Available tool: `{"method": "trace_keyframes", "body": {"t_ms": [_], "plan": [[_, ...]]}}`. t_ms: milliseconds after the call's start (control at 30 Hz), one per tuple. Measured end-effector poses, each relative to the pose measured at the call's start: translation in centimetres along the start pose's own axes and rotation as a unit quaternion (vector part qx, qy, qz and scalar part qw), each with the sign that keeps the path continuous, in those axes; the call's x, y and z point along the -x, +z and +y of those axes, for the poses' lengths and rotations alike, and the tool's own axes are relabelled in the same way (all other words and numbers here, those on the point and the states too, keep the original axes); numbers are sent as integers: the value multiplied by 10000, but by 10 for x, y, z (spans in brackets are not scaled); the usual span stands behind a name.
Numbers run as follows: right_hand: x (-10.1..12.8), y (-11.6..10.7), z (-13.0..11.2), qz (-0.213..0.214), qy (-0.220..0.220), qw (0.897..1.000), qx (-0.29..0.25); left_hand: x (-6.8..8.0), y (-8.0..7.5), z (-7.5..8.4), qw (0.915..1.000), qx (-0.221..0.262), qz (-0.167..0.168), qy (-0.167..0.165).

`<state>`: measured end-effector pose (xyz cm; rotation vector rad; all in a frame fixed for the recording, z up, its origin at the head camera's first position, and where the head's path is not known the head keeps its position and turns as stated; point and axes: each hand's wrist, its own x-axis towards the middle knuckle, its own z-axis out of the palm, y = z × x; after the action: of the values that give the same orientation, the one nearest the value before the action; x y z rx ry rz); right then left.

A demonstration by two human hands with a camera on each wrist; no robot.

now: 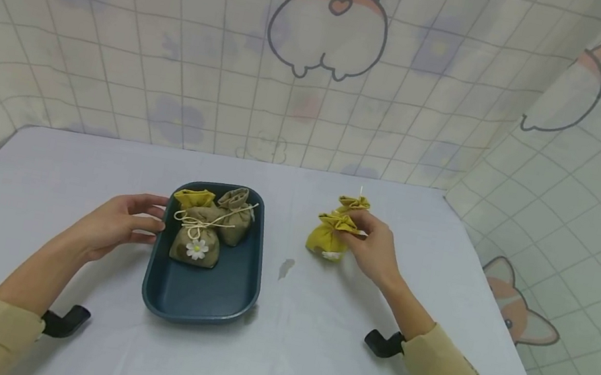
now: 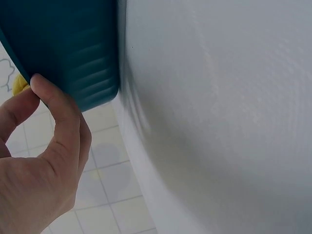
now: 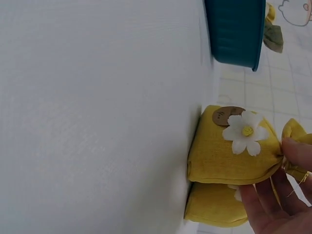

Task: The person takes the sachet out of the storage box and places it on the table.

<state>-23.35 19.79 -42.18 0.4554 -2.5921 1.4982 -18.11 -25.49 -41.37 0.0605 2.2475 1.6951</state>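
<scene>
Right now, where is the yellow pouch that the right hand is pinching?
In the head view the yellow pouch sits on the table, right of the blue tray, with a second yellow pouch just behind it; the right hand pinches its neck.

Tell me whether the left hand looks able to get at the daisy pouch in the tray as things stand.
Probably yes: the left hand rests at the blue tray's left rim, and the daisy pouch sits just inside, open from above with nothing between them.

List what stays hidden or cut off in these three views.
- Head view: the right hand hides the tied neck of the front yellow cloth pouch.
- Right wrist view: the second yellow pouch lies mostly behind it.
- Left wrist view: the dark teal plastic tray hides its contents; the left hand is cropped.
</scene>
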Motion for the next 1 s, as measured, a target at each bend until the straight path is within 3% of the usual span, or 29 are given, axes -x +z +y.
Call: {"method": "trace_keyframes", "body": {"t_ms": [533, 800, 1000], "plan": [[-3, -8, -17, -327, -476, 9981, 200, 0, 1, -1, 10000, 76, -8, 28], [-8, -3, -32, -439, -889, 9951, -19, 0, 1, 0, 10000, 68, -4, 39], [-13, 6, -46, -392, -984, 9939, 322, 0, 1, 0, 10000, 46, -4, 55]]}}
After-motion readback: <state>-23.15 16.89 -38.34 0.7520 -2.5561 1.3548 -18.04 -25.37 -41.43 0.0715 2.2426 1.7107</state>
